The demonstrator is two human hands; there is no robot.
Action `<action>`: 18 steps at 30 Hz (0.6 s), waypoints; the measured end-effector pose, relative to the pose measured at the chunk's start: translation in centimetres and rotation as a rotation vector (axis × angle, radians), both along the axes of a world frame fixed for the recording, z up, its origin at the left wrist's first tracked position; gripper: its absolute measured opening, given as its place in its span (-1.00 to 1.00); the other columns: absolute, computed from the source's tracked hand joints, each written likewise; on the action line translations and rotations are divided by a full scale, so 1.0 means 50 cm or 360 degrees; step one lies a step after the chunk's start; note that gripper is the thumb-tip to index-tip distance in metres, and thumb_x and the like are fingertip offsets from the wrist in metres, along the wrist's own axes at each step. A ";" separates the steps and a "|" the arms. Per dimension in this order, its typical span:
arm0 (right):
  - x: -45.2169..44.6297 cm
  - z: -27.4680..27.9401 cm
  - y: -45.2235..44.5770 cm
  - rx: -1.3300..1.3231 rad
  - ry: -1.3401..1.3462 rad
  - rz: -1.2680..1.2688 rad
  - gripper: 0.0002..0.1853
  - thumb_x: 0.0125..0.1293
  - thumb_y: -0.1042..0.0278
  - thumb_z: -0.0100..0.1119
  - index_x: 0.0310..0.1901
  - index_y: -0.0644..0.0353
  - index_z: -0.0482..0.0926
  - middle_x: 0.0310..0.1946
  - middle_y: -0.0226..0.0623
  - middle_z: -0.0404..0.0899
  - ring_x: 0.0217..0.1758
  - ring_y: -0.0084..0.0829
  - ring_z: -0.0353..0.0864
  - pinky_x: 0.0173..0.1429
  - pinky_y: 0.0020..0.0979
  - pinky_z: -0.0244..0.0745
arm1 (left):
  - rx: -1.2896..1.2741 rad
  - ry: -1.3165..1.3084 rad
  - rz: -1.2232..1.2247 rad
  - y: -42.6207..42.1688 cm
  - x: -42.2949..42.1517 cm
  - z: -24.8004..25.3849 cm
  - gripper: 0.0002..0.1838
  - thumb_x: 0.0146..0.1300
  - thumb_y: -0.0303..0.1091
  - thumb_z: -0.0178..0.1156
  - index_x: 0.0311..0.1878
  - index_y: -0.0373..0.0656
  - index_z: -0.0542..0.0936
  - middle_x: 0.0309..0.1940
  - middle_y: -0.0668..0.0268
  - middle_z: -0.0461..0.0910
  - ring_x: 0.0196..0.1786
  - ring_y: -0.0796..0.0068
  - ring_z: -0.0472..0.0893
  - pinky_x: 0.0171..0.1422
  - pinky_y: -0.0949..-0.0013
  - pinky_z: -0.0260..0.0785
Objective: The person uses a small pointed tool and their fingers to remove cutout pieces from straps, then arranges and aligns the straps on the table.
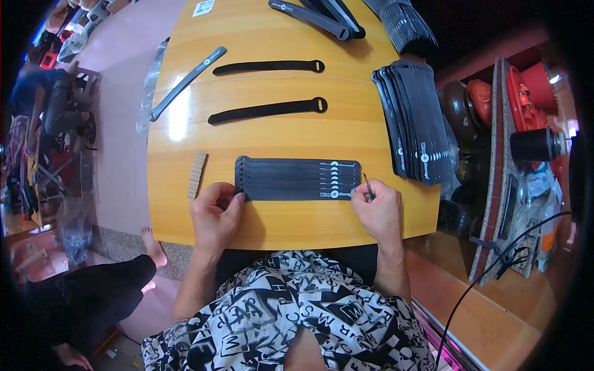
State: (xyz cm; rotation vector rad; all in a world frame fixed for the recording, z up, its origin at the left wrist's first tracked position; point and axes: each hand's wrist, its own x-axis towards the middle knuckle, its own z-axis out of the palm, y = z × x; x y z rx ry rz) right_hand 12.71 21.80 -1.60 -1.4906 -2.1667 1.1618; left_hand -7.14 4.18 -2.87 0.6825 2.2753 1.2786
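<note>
A fanned row of black hook-and-loop straps (284, 179) lies in front of me, slotted ends to the left and white printed logos to the right. My left hand (216, 213) pinches the lower left corner of this row between thumb and finger. At the opposite end, my right hand (378, 210) is closed around a thin, dark, pointed tool (369, 187), whose exact kind I cannot make out. Its thumb and fingertip are at the printed end of the lowest strap. Beside my left hand lies a short ribbed tan strip (197, 175).
Two single black straps (269, 111) and a grey printed strap (189, 83) lie farther back on the wooden table (297, 226). Strap stacks (411, 120) line the right edge, with more bundles (322, 18) at the back. Another person's leg (99, 290) is at lower left. A black cable (476, 281) hangs at right.
</note>
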 end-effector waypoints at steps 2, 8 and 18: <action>-0.001 0.001 0.000 0.0015 -0.0018 -0.0007 -0.87 -0.01 0.42 0.19 -0.56 0.29 0.51 -0.70 -0.18 0.51 -0.63 -0.39 0.54 -0.48 -0.39 0.41 | 0.0004 0.0017 -0.0005 0.001 0.000 0.000 -0.90 0.02 -0.57 0.26 -0.37 -0.32 0.55 -0.53 0.39 0.53 -0.46 0.68 0.47 -0.36 0.58 0.33; -0.009 0.005 -0.003 0.0112 -0.0066 -0.0009 -0.86 -0.03 0.42 0.18 -0.59 0.30 0.48 -0.70 -0.17 0.50 -0.64 -0.31 0.54 -0.47 -0.35 0.42 | -0.0029 0.0051 -0.0008 0.004 -0.002 0.005 -0.91 0.02 -0.53 0.26 -0.40 -0.32 0.55 -0.55 0.35 0.54 -0.48 0.64 0.49 -0.37 0.54 0.35; -0.017 0.008 -0.005 0.0138 -0.0227 0.0001 -0.76 -0.03 0.44 0.21 -0.33 0.27 0.39 -0.69 -0.25 0.40 -0.65 -0.34 0.44 -0.48 -0.31 0.36 | -0.0453 0.0200 -0.0266 -0.008 -0.037 0.034 -0.82 0.03 -0.38 0.27 -0.44 -0.32 0.56 -0.64 0.18 0.54 -0.55 0.48 0.52 -0.44 0.40 0.36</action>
